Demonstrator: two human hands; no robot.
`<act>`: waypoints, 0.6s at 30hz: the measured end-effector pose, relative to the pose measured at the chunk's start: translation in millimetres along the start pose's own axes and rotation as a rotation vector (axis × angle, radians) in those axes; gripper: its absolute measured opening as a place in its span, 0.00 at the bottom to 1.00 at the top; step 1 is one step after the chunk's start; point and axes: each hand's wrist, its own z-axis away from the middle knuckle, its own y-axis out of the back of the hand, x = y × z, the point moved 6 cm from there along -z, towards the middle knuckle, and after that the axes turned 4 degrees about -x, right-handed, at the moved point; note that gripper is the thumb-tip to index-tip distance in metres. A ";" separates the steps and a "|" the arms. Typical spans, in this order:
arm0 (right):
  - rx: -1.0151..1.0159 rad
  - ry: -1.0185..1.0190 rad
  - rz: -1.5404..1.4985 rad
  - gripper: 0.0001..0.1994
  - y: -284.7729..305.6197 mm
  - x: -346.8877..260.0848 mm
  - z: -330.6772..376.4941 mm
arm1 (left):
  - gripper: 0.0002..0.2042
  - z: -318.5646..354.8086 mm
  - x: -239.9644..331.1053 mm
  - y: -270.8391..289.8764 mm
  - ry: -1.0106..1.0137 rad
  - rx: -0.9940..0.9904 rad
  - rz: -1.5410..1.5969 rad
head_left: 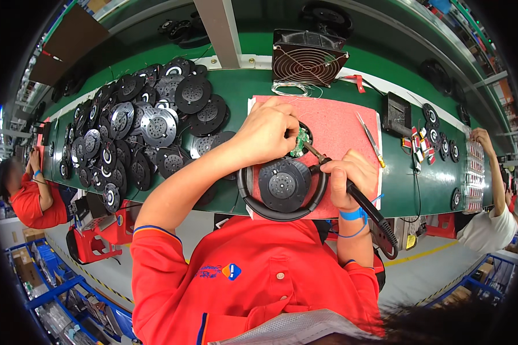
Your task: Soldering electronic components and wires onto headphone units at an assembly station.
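Note:
My right hand [349, 177] grips a soldering iron [364, 202], whose metal tip reaches a green circuit board [300, 142]. The board sits in a small round black cup. Beside that cup my left hand [269, 129] is closed, its fingertips pinched together; what they hold is hidden. A curved black headband [322, 195] loops round a black disc with a perforated centre [284, 185], nearest me. All of this lies on a pink mat [342, 118]. A blue wrist strap [353, 214] with a thin cord is on my right wrist.
Many black and silver discs [158, 127] are heaped at left. Behind the mat stands a fan with a wire guard [309, 64]. At right are a slim pointed tool [372, 140], a black bin [396, 114], small red-and-white packs [423, 145] and a clear tray [474, 175]. People work at both sides.

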 end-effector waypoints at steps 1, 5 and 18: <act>-0.006 0.006 -0.003 0.13 -0.7 -0.1 -0.5 | 0.03 0.1 0.3 0.2 -0.005 0.000 -0.018; 0.003 0.024 -0.013 0.11 -0.6 0.7 0.2 | 0.03 -3.9 9.2 2.0 0.039 -0.087 -0.105; -0.034 0.040 -0.011 0.09 -5.2 1.7 -1.4 | 0.02 -2.9 12.8 5.2 -0.021 -0.021 -0.139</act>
